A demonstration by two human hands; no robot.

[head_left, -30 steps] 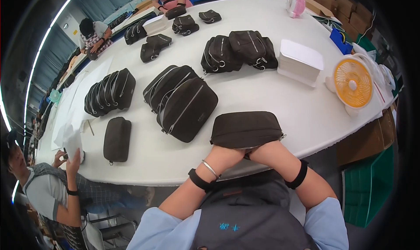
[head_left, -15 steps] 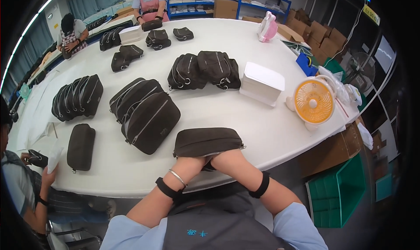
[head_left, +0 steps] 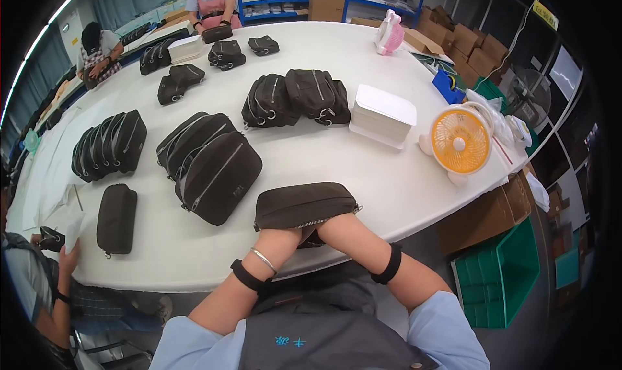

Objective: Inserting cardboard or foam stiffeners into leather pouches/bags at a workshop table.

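A dark brown zippered bag (head_left: 304, 203) lies near the table's front edge, its zipper opening toward me. My left hand (head_left: 284, 238) and my right hand (head_left: 335, 228) reach into that opening side by side, so the bag's fabric covers the fingers of both. What they grip inside, if anything, is hidden. To the left of this bag stand larger dark bags (head_left: 218, 175) with silver zippers, leaning against one another. Another closed dark pouch (head_left: 117, 219) lies farther left.
More dark bags (head_left: 299, 98) stand beyond, beside a white lidded box (head_left: 382, 116). An orange fan (head_left: 460, 142) occupies the table's right side, with a green crate (head_left: 495, 276) below. At left, a co-worker's hand (head_left: 68, 256) holds white paper; two other people work at the far side.
The whole view has shifted slightly, so the table's contents sit a little farther left and higher. Both my hands remain inside the bag, with little visible movement.
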